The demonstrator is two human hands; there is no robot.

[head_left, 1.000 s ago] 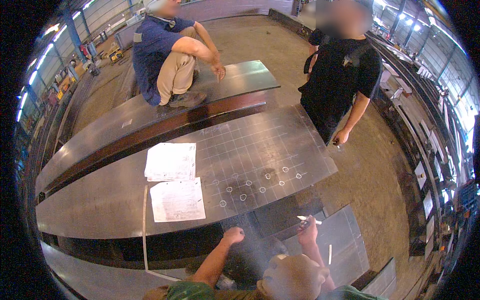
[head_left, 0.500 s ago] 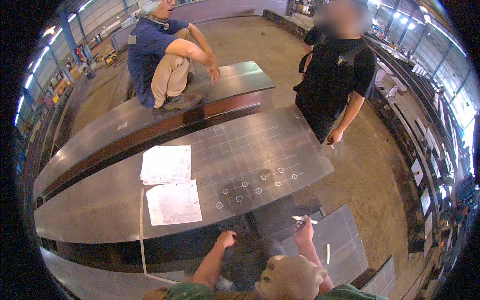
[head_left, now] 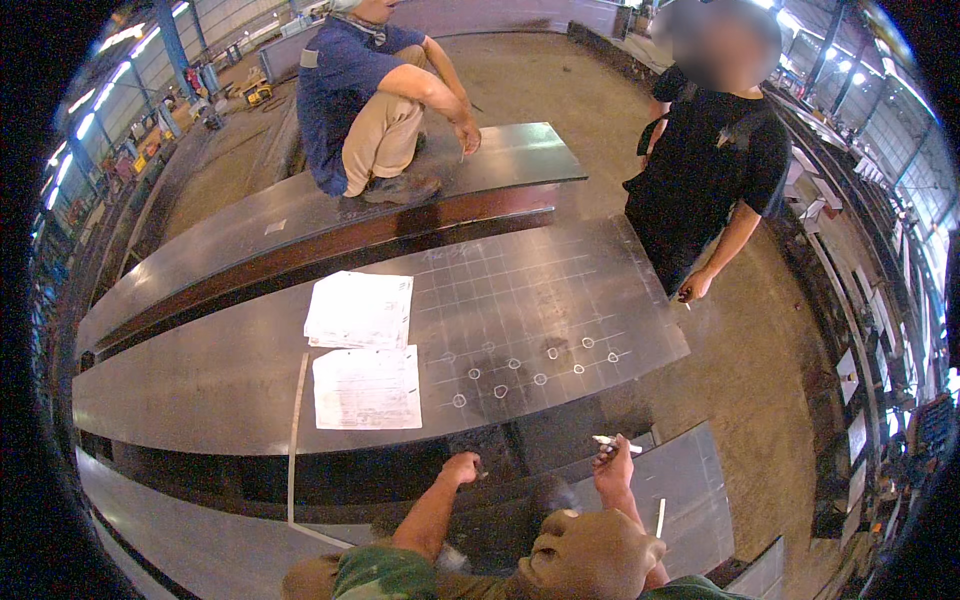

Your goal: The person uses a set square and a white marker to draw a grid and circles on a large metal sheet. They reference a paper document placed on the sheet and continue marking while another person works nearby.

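My right hand (head_left: pixel 612 464) is closed around a white marker (head_left: pixel 616 443), held up over the gap beside the steel plate. To its left, my left hand (head_left: pixel 461 468) hangs in front of the plate's near edge, fingers curled; a small dark bit shows at them, too small to name. Beyond both hands lies the long steel plate (head_left: pixel 190 385), with a chalk-like grid and several small white circles near its right end. Two lots of white paper sheets (head_left: pixel 358 310) rest on it, the nearer sheet (head_left: pixel 367 390) covered in faint drawing. My knees are bent below the hands.
A person in dark blue (head_left: pixel 345 90) squats on the far steel beam (head_left: pixel 230 225). Another in black (head_left: pixel 710 170) stands at the plate's right end, a cigarette in one hand. A pale strip (head_left: pixel 297 440) crosses the plate. A white stick (head_left: pixel 661 518) lies on the near right plate (head_left: pixel 690 480).
The whole view has shifted, so the plate and people appear further right. My right hand still has the marker; my left stays curled near the plate edge.
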